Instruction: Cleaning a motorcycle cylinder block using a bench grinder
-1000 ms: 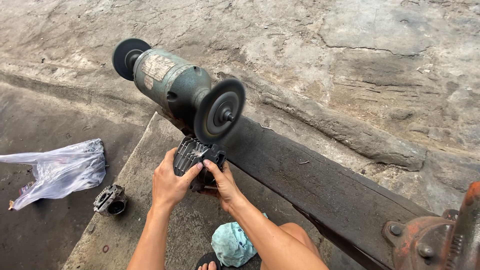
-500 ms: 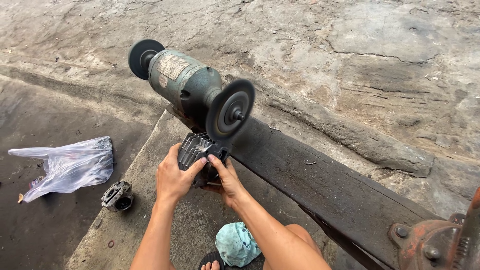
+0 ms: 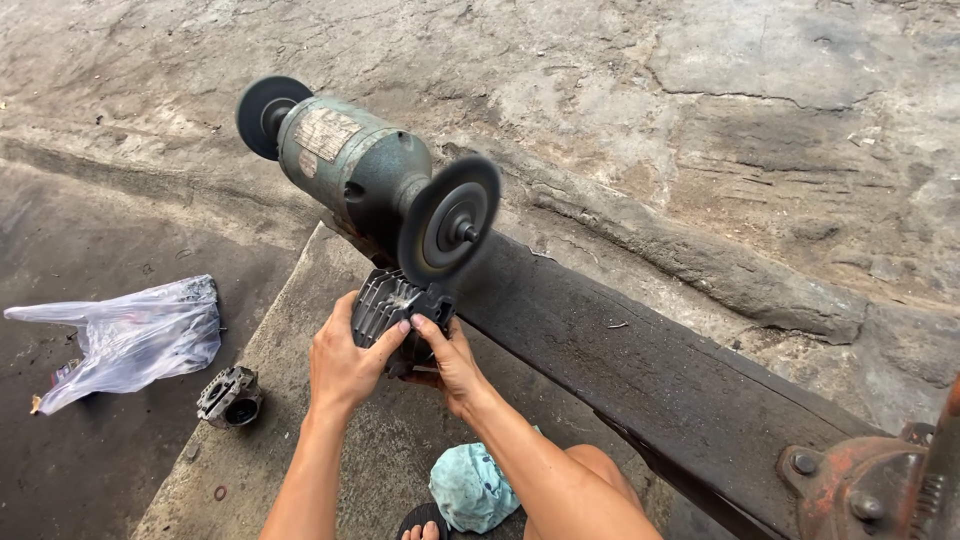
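rough, cracked concrete fills the whole background, with a dark wooden beam (image 3: 640, 370) running across it from the middle toward the lower right. a green bench grinder (image 3: 350, 165) sits at the beam's upper end, one dark wheel (image 3: 449, 220) facing the camera and another wheel (image 3: 266, 115) at the far end.

both hands are clamped on a dark, ribbed metal casting (image 3: 388, 312), held just under the near wheel. the left hand (image 3: 345, 365) wraps its lower left side, fingers closed over the ribs; the right hand (image 3: 452, 362) grips it from below and from the right. over the last second the grip looks the same and the casting sits in the same place against the wheel, while the view has drifted so that the grinder now lies further right. the near wheel's face looks blurred, so it seems to be spinning, and the casting's top edge appears to be touching its lower rim, though the exact contact is hard to make out.

off to the left lie a crumpled clear plastic bag (image 3: 130, 335) and a small round metal part (image 3: 230, 396). a teal cloth (image 3: 472, 488) rests near the person's knee, and a rusty red machine part (image 3: 880, 480) shows at the lower right corner.
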